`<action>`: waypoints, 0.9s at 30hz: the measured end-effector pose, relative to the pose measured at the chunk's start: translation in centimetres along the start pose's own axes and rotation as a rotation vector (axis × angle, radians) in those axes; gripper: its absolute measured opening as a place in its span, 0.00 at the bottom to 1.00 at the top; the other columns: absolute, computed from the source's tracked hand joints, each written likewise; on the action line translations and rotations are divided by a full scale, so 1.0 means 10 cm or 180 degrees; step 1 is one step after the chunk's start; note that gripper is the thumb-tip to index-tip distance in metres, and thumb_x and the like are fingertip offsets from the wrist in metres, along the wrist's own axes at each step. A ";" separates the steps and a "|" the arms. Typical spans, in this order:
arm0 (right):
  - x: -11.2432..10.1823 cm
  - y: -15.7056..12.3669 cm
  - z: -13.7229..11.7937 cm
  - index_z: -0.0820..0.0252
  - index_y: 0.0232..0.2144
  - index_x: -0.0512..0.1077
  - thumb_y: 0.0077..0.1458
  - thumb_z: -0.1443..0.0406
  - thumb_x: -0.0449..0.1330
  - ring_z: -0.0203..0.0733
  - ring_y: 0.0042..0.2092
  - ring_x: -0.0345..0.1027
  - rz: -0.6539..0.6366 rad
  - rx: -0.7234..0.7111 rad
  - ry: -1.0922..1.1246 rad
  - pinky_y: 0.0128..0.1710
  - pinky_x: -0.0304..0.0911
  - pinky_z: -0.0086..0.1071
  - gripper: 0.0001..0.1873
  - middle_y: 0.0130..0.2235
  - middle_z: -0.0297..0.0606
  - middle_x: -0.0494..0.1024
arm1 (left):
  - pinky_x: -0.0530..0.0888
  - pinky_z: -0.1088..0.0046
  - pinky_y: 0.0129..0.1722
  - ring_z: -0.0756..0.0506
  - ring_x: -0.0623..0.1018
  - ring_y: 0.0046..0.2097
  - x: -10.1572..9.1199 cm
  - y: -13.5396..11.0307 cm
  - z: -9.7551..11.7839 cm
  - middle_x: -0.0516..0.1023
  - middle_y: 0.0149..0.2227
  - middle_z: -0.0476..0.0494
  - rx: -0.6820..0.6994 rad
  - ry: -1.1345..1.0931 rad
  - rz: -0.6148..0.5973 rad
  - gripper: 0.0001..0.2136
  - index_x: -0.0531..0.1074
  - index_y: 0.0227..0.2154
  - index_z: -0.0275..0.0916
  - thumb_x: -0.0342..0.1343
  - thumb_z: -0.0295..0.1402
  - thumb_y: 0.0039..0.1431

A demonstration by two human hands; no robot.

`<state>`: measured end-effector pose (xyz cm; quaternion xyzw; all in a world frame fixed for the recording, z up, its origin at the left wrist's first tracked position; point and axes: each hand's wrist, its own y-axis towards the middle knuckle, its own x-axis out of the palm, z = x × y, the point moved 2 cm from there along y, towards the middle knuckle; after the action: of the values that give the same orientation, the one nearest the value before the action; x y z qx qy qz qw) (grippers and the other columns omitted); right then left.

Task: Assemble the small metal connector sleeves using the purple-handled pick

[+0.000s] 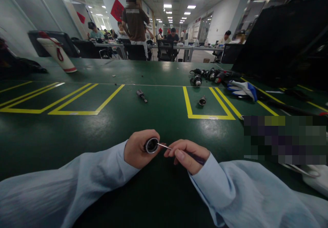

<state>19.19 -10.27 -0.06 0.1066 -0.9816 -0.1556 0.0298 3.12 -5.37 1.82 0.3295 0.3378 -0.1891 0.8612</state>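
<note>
My left hand (pixel 140 148) is closed around a short hollow metal cylinder (pixel 151 146), its round open end turned towards me and its inside dark. Between the fingers of my right hand (pixel 188 154) is a thin screwdriver (pixel 164 146) with a bright metal shaft and a dark purple handle lying along the palm. Its tip reaches the right side of the cylinder's rim; whether it goes inside I cannot tell. Farther forward on the green table lie a dark metal part with a narrow stem (pixel 141 95) and a small cup-shaped metal part (pixel 202 101) within yellow tape lines.
Several metal parts with black cables (pixel 197 80) lie at the back right beside a blue and white glove (pixel 242 89). A large black panel (pixel 279 40) rises on the right. A white and red cylinder (pixel 57 54) leans at the left. People sit and stand beyond the table.
</note>
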 end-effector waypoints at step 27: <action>-0.04 0.07 0.06 0.61 0.29 0.73 0.53 0.59 0.56 0.35 0.33 0.67 -0.0190 0.0423 0.0988 0.27 0.65 0.27 0.11 0.33 0.39 0.76 | 0.61 0.79 0.20 0.54 0.64 0.21 -0.01 0.01 0.02 0.64 0.18 0.52 -0.0043 -0.0094 0.0060 0.07 0.62 0.19 0.36 0.52 0.29 0.50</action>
<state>19.37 -9.40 -0.43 0.1601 -0.9697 -0.0729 0.1694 3.14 -5.43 2.03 0.3240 0.3232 -0.1836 0.8700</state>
